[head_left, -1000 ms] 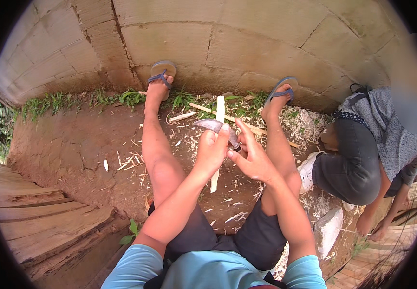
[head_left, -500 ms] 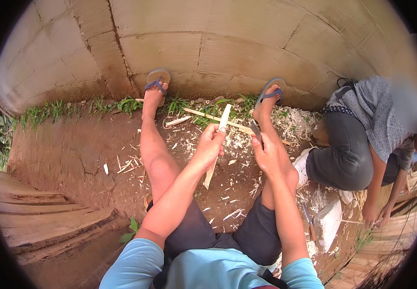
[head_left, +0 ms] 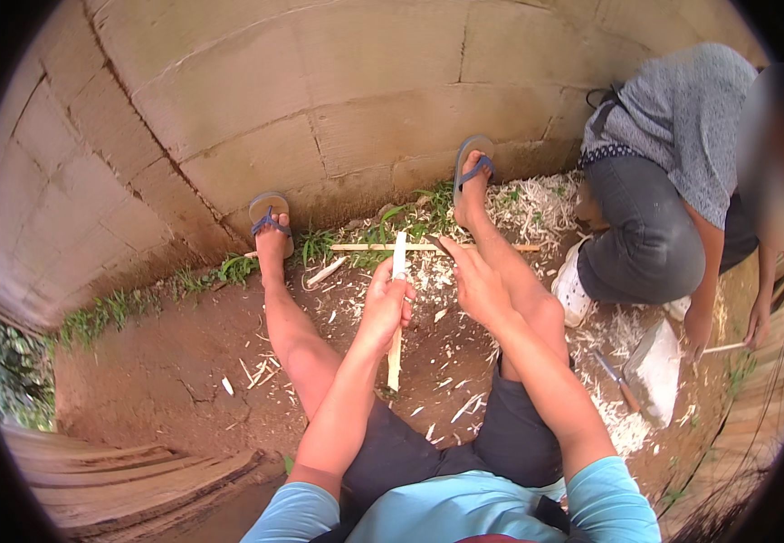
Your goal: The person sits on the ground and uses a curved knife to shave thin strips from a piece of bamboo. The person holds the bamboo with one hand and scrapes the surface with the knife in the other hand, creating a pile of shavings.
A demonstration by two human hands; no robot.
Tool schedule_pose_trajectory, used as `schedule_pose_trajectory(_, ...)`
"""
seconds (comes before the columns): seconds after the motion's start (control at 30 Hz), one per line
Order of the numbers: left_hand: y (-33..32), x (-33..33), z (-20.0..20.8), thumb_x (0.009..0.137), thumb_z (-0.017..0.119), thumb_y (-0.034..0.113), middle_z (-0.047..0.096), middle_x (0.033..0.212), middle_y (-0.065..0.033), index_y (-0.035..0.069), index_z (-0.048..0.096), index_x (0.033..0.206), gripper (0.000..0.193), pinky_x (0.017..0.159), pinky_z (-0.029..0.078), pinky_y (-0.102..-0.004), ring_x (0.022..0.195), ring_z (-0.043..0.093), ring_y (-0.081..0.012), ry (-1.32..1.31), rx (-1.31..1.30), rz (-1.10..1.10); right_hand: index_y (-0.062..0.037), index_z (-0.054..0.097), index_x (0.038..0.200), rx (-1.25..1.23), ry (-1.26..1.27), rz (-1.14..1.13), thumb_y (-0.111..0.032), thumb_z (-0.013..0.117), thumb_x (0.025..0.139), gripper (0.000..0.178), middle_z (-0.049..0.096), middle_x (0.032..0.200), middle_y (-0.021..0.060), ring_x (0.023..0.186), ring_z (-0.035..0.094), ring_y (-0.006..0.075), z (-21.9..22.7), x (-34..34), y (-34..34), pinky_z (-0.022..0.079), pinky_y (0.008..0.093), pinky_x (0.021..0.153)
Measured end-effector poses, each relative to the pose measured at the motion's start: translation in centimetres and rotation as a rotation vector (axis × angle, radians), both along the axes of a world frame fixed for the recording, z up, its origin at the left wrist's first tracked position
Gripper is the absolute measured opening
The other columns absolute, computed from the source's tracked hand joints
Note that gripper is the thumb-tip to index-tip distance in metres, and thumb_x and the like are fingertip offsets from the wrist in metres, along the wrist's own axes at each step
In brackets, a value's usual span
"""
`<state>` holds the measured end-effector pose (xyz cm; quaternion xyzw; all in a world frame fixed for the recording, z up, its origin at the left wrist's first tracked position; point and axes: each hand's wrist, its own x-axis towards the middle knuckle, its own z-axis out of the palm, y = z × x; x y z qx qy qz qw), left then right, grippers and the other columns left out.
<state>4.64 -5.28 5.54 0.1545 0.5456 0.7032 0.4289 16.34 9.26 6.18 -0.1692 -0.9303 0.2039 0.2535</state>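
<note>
My left hand point(head_left: 387, 306) is closed round a pale, flat strip of wood point(head_left: 396, 357), held nearly upright between my knees. The strip's upper end stands out above my thumb. To its right, my right hand point(head_left: 481, 285) is closed on a knife point(head_left: 438, 243), of which only a short dark part of the blade shows beyond my fingers. The handle is hidden in that hand. A gap separates the blade from the strip. Behind both, a long thin wooden stick point(head_left: 369, 247) lies across the ground near my right foot.
A block wall point(head_left: 356, 136) rises beyond my sandalled feet. Wood shavings point(head_left: 537, 213) cover the dirt. At right, a person in grey point(head_left: 645, 240) crouches, hands at a thin stick point(head_left: 725, 347). Nearby lie another knife point(head_left: 616, 380) and a whitish block point(head_left: 656, 373). Planks point(head_left: 129, 480) lie lower left.
The view has turned. My left hand has brought the strip more upright. My right hand's fingers have straightened somewhat, and the blade now points up and left.
</note>
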Motion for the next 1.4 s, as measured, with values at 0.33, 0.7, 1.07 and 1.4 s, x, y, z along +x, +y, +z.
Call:
schedule_pose_trajectory(0.33, -0.3, 0.3, 0.5, 0.098, 0.039, 0.013, 0.054, 0.076, -0.0003, 0.019, 0.026, 0.145, 0.049, 0.036, 0.030, -0.0167, 0.043, 0.038, -0.0031, 0.059, -0.054, -0.036, -0.0347, 0.040, 0.135, 0.056, -0.240, 0.101, -0.002, 0.052, 0.077, 0.067, 0.054, 0.104, 0.0105, 0.070, 0.065, 0.0327, -0.7, 0.8, -0.5, 0.055, 0.0414, 0.058)
schedule_pose_trajectory(0.7, -0.2, 0.3, 0.3, 0.097, 0.041, 0.012, 0.060, 0.080, -0.0041, 0.011, 0.031, 0.142, 0.046, 0.033, 0.029, -0.0155, 0.041, 0.040, -0.0029, 0.034, -0.054, 0.040, -0.0319, 0.045, 0.132, 0.150, -0.120, 0.012, -0.003, 0.053, 0.076, 0.063, 0.054, 0.104, 0.0079, 0.062, 0.064, 0.0314, -0.8, 0.2, -1.7, 0.056, 0.0413, 0.053)
schedule_pose_trajectory(1.07, -0.2, 0.9, -0.5, 0.099, 0.040, 0.019, 0.061, 0.083, -0.0052, 0.006, 0.046, 0.119, 0.024, 0.034, 0.030, -0.0164, 0.042, 0.040, -0.0040, 0.015, -0.066, 0.032, -0.0282, 0.046, 0.130, 0.074, -0.160, 0.076, -0.015, 0.049, 0.085, 0.047, 0.053, 0.110, 0.0134, 0.068, 0.066, 0.0318, -0.5, 0.0, -1.8, 0.055, 0.0435, 0.059)
schedule_pose_trajectory(1.4, 0.6, 2.1, -0.1, 0.100, 0.038, 0.020, 0.047, 0.066, 0.0002, 0.004, 0.049, 0.108, 0.021, 0.035, 0.024, -0.0186, 0.042, 0.033, -0.0050, -0.032, -0.064, 0.087, -0.0282, 0.052, 0.124, 0.158, -0.142, 0.057, -0.015, 0.050, 0.084, 0.042, 0.055, 0.097, 0.0121, 0.065, 0.066, 0.0305, -1.2, -0.7, -0.8, 0.053, 0.0430, 0.056)
